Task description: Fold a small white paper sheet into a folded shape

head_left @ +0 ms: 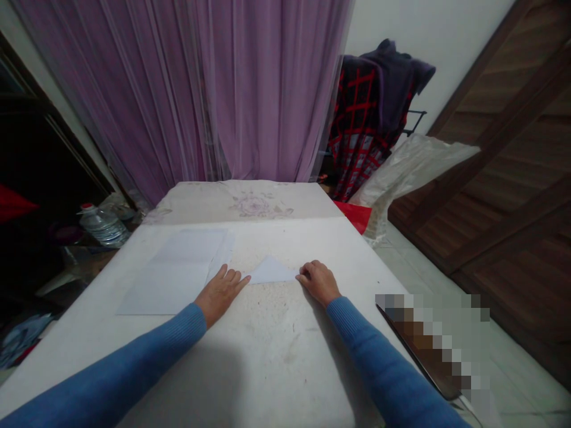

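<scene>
A small folded piece of white paper [272, 271], with a pointed peak at its far edge, lies on the table between my hands. My left hand [223, 291] rests at the paper's left end, palm down, its fingers lying apart and its thumb reaching onto that corner. At the opposite corner, my right hand [319, 280] has its fingers bent and pinched together on the paper. Larger white sheets [178, 267] lie flat just left of my left hand, and my left sleeve covers part of their near edge.
The white table [285, 368] has a flower-patterned cover at its far end. A dark flat device [428, 351], partly blurred out, sits at the right edge. A water bottle [103, 224] stands beyond the left edge. Purple curtains [267, 89] hang behind; clear plastic sheeting [397, 172] is at right.
</scene>
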`<state>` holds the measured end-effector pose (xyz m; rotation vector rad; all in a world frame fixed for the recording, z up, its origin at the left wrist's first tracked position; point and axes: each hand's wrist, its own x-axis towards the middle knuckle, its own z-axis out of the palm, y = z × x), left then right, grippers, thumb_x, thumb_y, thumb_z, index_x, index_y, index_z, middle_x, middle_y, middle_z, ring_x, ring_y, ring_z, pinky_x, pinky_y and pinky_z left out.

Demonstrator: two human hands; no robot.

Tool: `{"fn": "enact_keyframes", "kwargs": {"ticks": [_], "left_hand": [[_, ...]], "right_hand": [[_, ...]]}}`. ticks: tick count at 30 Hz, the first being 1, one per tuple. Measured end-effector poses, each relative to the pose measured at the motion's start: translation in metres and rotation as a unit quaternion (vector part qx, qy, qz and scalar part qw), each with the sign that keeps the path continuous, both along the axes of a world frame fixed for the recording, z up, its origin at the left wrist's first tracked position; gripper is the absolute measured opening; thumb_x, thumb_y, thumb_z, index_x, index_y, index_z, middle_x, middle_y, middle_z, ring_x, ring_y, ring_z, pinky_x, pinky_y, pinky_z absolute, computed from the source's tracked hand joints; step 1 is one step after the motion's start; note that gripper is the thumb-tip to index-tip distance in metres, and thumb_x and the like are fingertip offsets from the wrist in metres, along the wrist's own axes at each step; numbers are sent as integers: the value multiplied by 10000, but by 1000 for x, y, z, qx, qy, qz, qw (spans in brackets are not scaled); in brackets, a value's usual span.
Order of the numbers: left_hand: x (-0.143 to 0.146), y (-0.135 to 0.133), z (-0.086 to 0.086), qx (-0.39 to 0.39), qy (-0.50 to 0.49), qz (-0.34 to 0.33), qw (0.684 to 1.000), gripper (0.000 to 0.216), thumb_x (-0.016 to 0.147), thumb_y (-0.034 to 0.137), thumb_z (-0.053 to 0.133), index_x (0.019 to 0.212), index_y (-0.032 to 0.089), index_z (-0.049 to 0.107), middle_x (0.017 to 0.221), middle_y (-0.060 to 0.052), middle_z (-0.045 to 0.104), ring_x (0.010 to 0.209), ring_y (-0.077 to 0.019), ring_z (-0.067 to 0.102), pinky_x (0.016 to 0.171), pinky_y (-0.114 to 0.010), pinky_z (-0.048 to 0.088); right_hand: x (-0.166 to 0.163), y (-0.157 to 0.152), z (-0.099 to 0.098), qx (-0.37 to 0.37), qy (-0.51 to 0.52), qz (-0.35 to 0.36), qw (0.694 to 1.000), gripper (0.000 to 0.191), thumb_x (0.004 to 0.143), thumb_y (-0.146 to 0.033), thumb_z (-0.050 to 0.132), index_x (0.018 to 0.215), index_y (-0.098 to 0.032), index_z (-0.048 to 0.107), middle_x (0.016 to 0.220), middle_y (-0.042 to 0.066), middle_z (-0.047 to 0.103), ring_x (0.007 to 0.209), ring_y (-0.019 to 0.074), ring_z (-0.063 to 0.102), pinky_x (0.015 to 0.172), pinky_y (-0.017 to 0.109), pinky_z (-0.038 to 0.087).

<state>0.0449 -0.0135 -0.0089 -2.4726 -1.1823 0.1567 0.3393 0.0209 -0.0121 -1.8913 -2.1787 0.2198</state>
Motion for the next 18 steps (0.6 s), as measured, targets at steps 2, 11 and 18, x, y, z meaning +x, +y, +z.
{"fn": "enact_keyframes", "kwargs": {"ticks": [2,11,18], "left_hand": [[-3,-2,0,3,8,11,1000,549,867,7,391,1365,216,489,1074,-87,632,1030,-224,552,1052,-443,278],[17,-15,9,4,0,99,995,411,874,14,385,1214,94,603,1072,-152,636,997,-258,560,1033,-479,294],[110,-31,22,-43,-120,146,981,241,864,91,470,998,95,670,970,-151,632,955,-266,550,879,-433,392]], "right_hand": [[1,0,0,-2,1,-4,1000,133,849,-329,651,890,-207,686,947,50,634,879,177,571,728,264,363],[0,-1,-3,0,11,-12,1000,137,847,-338,643,877,-210,683,952,50,632,908,182,572,734,267,365],[0,-2,-6,11,33,-22,999,123,843,-330,641,845,-212,674,938,36,633,911,176,575,745,267,370]]}}
